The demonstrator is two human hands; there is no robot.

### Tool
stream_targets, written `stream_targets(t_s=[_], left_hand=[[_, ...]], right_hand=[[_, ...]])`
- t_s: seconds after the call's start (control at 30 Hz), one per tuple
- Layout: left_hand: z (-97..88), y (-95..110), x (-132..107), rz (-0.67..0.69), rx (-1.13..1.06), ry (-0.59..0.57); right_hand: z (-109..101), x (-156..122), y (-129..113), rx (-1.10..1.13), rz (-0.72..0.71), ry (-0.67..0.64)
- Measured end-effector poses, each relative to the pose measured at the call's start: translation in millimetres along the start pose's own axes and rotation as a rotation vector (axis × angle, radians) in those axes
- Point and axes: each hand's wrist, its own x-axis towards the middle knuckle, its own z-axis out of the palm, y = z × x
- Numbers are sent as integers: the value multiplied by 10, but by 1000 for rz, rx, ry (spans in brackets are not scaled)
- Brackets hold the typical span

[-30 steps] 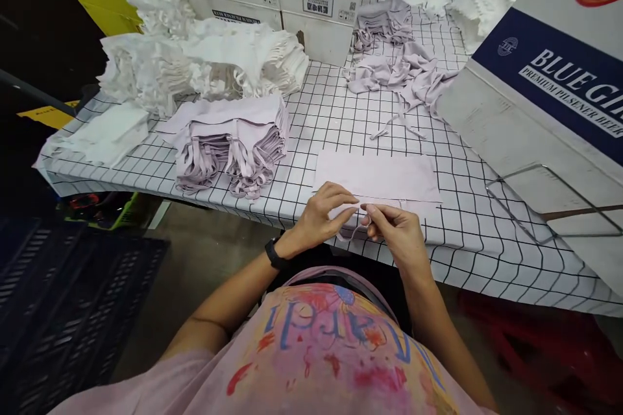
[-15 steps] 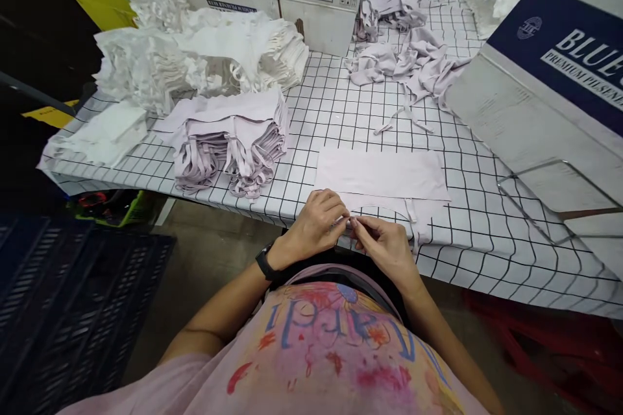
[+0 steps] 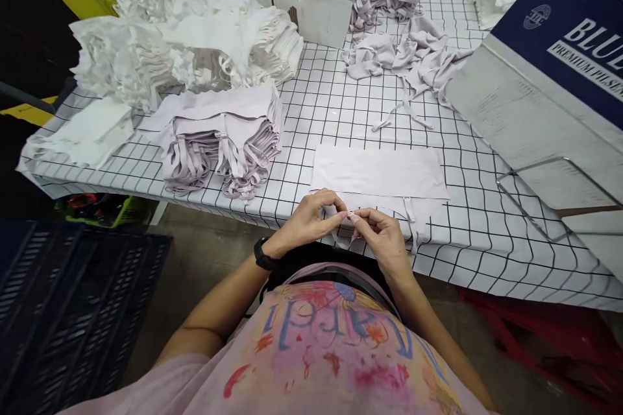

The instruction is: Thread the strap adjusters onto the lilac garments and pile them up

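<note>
Closest readable thing to the fingers [image 3: 368, 228] is the big carton [image 3: 530, 97] over to their right: fat white letters on a navy band, "BLU" and then the frame cuts it off, with "PREMIUM PILSEN" on the strip below, plus an oval logo too small to make out. Well beyond the fingers there's another carton [image 3: 321, 16] standing upside down, with a label panel whose characters I can't really read. The shirt [image 3: 335, 350], nearer than the fingers, has blue painted letters, upside down from here, and I wouldn't swear to the word. Hands-wise, the left hand [image 3: 311, 219] comes in from the lower left, black wristband [image 3: 263, 255] on, thumb and index curled into a ring; the right hand [image 3: 387, 243] angles in from the lower right. Both sets of fingertips basically meet, pinching a tiny bit of strap [image 3: 350, 214] right at the near edge of the worktop [image 3: 333, 118]. The lilac top [image 3: 379, 172] lies flat just past the fingers, its other strap [image 3: 411, 217] dangling to their right. Lilac stack [image 3: 219, 110] sits left of the fingers, white pile [image 3: 233, 39] farther back behind that.
</note>
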Motion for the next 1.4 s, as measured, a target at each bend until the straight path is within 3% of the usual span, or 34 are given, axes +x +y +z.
stream_targets(t_s=[0.17,0.43,0.77,1.03,1.4], left_hand=[[44,-200,119,153,313,65],[122,-348,501,263,725,-60],[89,-458,615,196,492,3],[45,-364,624,339,514,-45],[40,-273,584,413,594,-100]], right_hand=[[-28,37,21,-8,22,63],[-97,74,17,63,71,120],[-104,197,-97,147,161,101],[-80,422,-156,111,164,21],[-105,531,-173,75,187,-7]])
